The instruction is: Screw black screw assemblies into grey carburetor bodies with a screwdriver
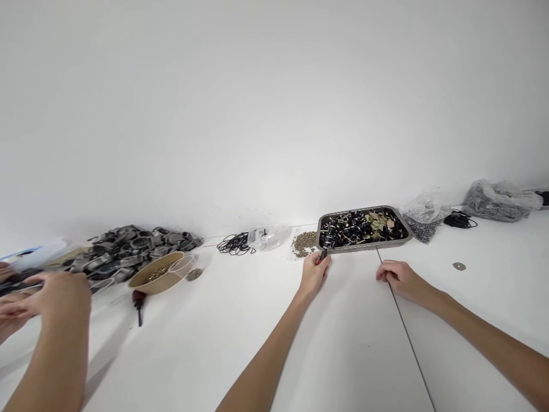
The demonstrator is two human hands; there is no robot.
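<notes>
L hand [314, 274] grips blk item [330, 237] jutting fwd from grip; R hand [401, 277] curled, contents unclear.

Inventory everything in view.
Table: 1, white, foreground
Wall: 1, white, behind
Ring parts: uncounted, grey, left
Bowl: 1, tan, left
Cup: 1+, clear, beside bowl
Screwdriver: 1, red/black, before bowl
Metal bits: uncounted, brassy/grey, bowl and heaps
Tray: 1, grey, right of centre
Mixed parts: uncounted, black/brassy, in tray
Cord bundles: 2, black, flanking tray
Bags: 3+, clear, near wall
Disc: 1, beige, right
Other person's hands: 2+, bare, left
Left hand: 1, bare, gripping dark item
Right hand: 1, bare, near tray
</notes>
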